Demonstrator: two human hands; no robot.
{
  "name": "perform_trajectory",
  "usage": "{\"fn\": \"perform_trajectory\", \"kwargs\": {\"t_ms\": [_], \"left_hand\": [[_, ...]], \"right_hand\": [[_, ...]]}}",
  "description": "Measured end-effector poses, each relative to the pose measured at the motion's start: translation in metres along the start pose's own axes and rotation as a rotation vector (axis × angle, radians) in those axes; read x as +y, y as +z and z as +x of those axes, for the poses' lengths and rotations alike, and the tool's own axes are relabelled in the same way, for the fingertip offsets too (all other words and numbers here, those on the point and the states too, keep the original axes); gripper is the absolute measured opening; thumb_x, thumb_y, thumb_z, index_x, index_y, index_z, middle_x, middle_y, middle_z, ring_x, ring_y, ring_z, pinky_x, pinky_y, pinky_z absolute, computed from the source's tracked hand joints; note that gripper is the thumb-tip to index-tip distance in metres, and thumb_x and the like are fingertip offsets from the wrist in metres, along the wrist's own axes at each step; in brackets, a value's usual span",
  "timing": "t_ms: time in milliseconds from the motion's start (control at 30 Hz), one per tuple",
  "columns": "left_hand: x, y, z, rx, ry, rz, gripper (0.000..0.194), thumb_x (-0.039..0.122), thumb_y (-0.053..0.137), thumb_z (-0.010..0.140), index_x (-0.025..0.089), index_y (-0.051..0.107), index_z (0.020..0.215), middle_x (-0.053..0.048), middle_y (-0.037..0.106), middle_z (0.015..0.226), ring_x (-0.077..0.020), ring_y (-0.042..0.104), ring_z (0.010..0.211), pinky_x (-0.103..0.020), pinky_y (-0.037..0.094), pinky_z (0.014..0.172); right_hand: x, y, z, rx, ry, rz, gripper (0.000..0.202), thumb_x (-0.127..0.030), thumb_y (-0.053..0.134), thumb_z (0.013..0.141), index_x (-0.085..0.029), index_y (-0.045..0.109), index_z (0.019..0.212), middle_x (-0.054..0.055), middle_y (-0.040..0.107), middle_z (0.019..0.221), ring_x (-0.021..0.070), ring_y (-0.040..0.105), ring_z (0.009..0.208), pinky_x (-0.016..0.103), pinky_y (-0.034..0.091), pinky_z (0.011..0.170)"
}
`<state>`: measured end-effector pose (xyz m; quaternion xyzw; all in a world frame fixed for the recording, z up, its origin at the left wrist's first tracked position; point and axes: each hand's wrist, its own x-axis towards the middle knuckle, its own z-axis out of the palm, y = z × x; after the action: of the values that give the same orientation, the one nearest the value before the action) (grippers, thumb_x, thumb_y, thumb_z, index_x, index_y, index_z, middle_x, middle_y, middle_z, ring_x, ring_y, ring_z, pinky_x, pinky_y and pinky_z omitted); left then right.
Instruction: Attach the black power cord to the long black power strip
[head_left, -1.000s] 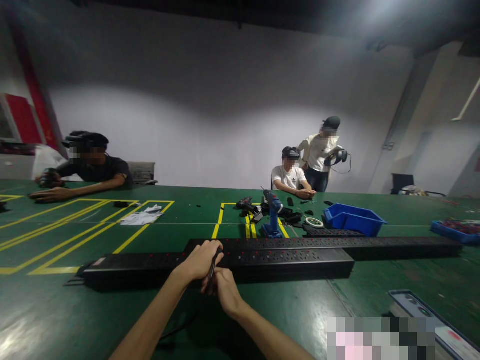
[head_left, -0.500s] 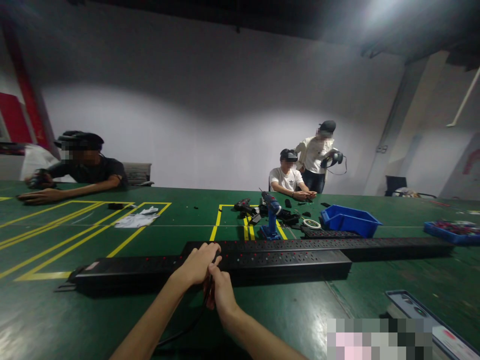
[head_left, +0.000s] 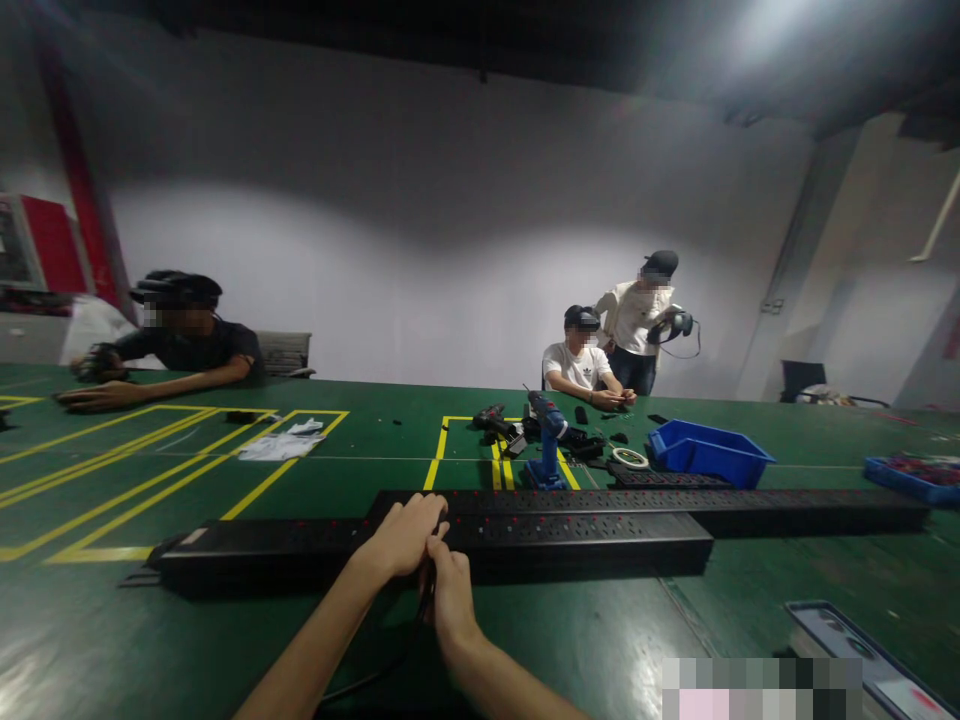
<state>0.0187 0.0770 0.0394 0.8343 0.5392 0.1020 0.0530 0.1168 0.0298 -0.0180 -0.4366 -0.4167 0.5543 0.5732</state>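
My left hand (head_left: 412, 532) is closed at the front edge of a long black power strip (head_left: 592, 545), its fingers bent over a dark cable end. Just to its right and lower, my right hand (head_left: 451, 590) is closed too, thumb up, touching the left. A black cable (head_left: 375, 675) runs from between the hands down toward the table's near edge. What exactly the fingertips pinch is hidden. Behind the front strip lies a second long black strip (head_left: 810, 508), parallel to it and reaching farther right.
On the green table (head_left: 570, 640) a blue drill (head_left: 546, 440) stands behind the strips, near black parts, a tape roll (head_left: 630, 458) and a blue bin (head_left: 709, 452). Far right is a blue tray (head_left: 915, 480). Across the table sit two people; a third stands.
The view has shifted slightly, so the scene sits a little lower and farther right. Both hands stay together, with only slight movement at the fingers.
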Motion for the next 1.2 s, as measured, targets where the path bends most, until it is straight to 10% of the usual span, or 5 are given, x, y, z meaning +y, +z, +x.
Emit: {"fn": "perform_trajectory", "kwargs": {"t_ms": [1200], "left_hand": [[0.001, 0.009, 0.002, 0.058, -0.004, 0.23, 0.03, 0.033, 0.034, 0.096, 0.019, 0.056, 0.109, -0.013, 0.065, 0.111, -0.0295, 0.056, 0.114, -0.046, 0.033, 0.096]], "right_hand": [[0.021, 0.001, 0.003, 0.023, -0.121, 0.109, 0.046, -0.056, 0.058, 0.078, -0.019, 0.046, 0.053, -0.004, 0.039, 0.049, 0.0099, 0.034, 0.049, 0.024, 0.029, 0.047]]}}
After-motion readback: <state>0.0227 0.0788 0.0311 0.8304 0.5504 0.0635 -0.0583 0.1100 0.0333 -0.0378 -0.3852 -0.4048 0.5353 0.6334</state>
